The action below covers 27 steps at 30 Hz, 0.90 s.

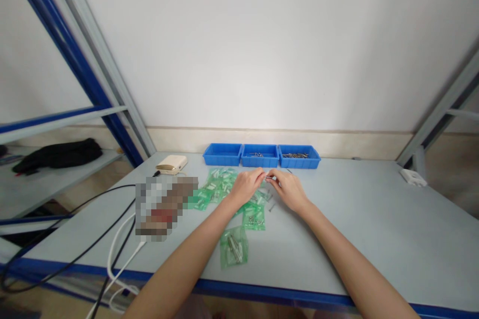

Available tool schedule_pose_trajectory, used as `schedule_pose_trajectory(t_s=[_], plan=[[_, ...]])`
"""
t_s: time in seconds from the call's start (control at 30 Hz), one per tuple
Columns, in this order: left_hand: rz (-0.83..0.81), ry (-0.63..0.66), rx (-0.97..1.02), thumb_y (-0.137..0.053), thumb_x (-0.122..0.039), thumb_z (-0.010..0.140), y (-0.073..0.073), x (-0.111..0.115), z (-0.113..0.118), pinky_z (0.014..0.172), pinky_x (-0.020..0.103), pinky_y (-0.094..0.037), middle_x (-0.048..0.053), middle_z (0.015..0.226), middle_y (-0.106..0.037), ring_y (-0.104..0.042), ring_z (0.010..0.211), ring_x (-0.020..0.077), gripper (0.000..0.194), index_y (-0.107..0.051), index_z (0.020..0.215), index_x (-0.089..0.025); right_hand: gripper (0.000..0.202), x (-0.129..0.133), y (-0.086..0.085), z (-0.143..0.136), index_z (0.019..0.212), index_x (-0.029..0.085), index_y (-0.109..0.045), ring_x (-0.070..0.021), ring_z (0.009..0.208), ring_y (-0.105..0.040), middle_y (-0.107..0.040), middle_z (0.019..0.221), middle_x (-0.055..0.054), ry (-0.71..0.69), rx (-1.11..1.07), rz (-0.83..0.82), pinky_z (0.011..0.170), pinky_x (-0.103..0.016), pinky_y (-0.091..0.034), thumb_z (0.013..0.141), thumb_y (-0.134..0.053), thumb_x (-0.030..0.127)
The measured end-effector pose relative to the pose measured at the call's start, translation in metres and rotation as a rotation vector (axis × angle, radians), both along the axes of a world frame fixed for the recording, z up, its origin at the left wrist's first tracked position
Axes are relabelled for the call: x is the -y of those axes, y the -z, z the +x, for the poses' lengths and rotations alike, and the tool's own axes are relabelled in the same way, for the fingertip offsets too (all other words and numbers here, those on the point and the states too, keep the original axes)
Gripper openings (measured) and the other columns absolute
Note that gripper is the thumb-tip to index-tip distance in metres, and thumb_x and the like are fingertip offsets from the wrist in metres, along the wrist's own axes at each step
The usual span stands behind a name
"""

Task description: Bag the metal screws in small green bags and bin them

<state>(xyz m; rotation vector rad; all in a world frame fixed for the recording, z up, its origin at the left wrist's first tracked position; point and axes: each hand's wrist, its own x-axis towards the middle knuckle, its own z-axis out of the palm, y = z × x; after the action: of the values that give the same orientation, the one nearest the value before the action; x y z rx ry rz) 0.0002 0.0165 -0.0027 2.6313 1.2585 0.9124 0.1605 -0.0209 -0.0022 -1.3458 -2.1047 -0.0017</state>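
Note:
My left hand (247, 185) is closed in a pinch above the green plastic bags (220, 184), its fingertips meeting those of my right hand. Thumb and fingers of my right hand (288, 188) pinch a thin, silvery screw-like piece (268, 177); it is too small to name surely. What the left fingers hold is hidden. Loose screws (271, 207) lie on the table below the right hand. One green bag (253, 216) with small metal hardware sits below my hands, and another green bag (234, 247) with longer metal pieces lies nearer the front edge.
Three blue bins stand along the wall: a left bin (223, 154), a middle bin (259, 156) with a few metal pieces, and a right bin (299, 157) with many. A white box (171, 164), cables (116, 239) and a blurred-out object are at left; a white device (413, 177) is far right.

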Motion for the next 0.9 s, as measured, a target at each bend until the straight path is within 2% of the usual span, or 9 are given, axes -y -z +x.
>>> schedule_pose_trajectory(t_s=[0.13,0.33,0.5,0.67,0.9], plan=[[-0.047,0.035,0.01,-0.035,-0.032,0.091,0.0006,-0.0008,0.0002,0.06,0.02,-0.037,-0.003,0.062,-0.062,-0.058,0.06,0.0119,0.026,-0.057,0.082,-0.02,0.023,-0.0016,-0.0011,0.003,0.092,0.021,-0.06,-0.0167,0.074,-0.061,-0.067,0.086,-0.004,0.068,0.029,0.033,0.062,-0.024,-0.036,0.091,-0.039,0.029],[-0.013,0.045,-0.032,-0.038,-0.031,0.09,0.0014,-0.0013,-0.0004,0.059,0.021,-0.037,-0.003,0.064,-0.063,-0.059,0.062,0.0131,0.021,-0.056,0.09,-0.021,0.029,-0.0014,-0.0027,0.0032,0.094,0.022,-0.059,-0.0166,0.074,-0.061,-0.067,0.089,-0.005,0.099,0.102,-0.008,0.061,-0.024,-0.035,0.093,-0.032,0.031],[0.017,0.038,-0.029,-0.033,-0.032,0.092,0.0014,-0.0005,0.0003,0.057,0.021,-0.034,-0.003,0.058,-0.058,-0.056,0.057,0.0125,0.03,-0.056,0.077,-0.02,0.023,-0.0002,-0.0031,0.0028,0.102,0.022,-0.055,-0.0165,0.074,-0.062,-0.067,0.091,-0.004,0.058,0.064,-0.013,0.061,-0.024,-0.036,0.092,-0.038,0.033],[0.043,-0.002,-0.02,-0.035,-0.031,0.091,0.0021,0.0,0.0013,0.056,0.022,-0.031,-0.002,0.055,-0.055,-0.051,0.054,0.0118,0.034,-0.053,0.065,-0.018,0.015,0.0007,-0.0036,0.0046,0.095,0.022,-0.058,-0.0148,0.069,-0.061,-0.068,0.086,-0.001,0.013,0.024,0.031,0.062,-0.024,-0.037,0.088,-0.047,0.03],[0.026,-0.018,0.092,-0.028,-0.039,0.092,0.0031,-0.0076,-0.0041,0.058,0.021,-0.032,-0.001,0.052,-0.055,-0.051,0.053,0.0109,0.047,-0.051,0.057,-0.017,0.017,-0.0035,0.0017,0.009,0.09,0.021,-0.06,-0.0126,0.066,-0.058,-0.067,0.083,-0.001,0.002,0.021,0.072,0.064,-0.023,-0.037,0.087,-0.046,0.029]])
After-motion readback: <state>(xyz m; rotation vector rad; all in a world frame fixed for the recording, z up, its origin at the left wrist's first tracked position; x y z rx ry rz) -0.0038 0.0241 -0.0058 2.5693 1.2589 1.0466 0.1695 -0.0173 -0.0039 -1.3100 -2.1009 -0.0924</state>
